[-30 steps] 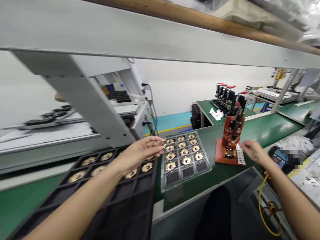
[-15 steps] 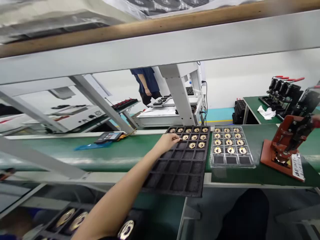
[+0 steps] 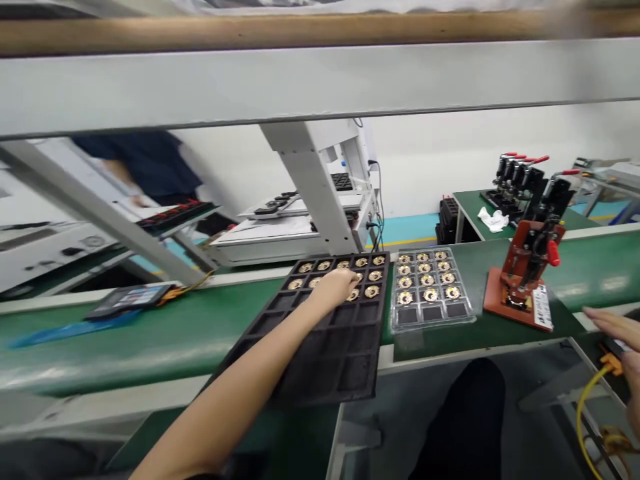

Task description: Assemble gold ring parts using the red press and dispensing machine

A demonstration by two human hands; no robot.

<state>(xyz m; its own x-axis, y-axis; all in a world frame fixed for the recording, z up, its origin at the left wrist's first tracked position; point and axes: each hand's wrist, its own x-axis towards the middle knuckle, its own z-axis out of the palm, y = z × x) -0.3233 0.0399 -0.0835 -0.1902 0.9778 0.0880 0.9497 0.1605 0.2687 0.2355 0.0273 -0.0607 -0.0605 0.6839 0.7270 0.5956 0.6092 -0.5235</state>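
Note:
Over the black foam tray, my left hand is closed, its fingertips down beside the gold round parts in the second and third rows; what it pinches, if anything, is hidden. Gold parts sit in the tray's far rows, and the near compartments hold none. Just right of it lies a clear plastic tray with several gold parts and bare nearest pockets. At the right edge my right hand has its fingers stretched out, holding nothing visible. Between it and the clear tray stands a red press with a red-tipped lever.
A black device and blue film lie on the green belt at left. A metal shelf beam crosses above. Behind are black clamps, a white cloth and a person in dark clothing. A yellow cable hangs at lower right.
The view has turned right, so the trays and press appear further left. My left hand has gone from the second row's edge to lower among the gold parts. My right hand has come into view.

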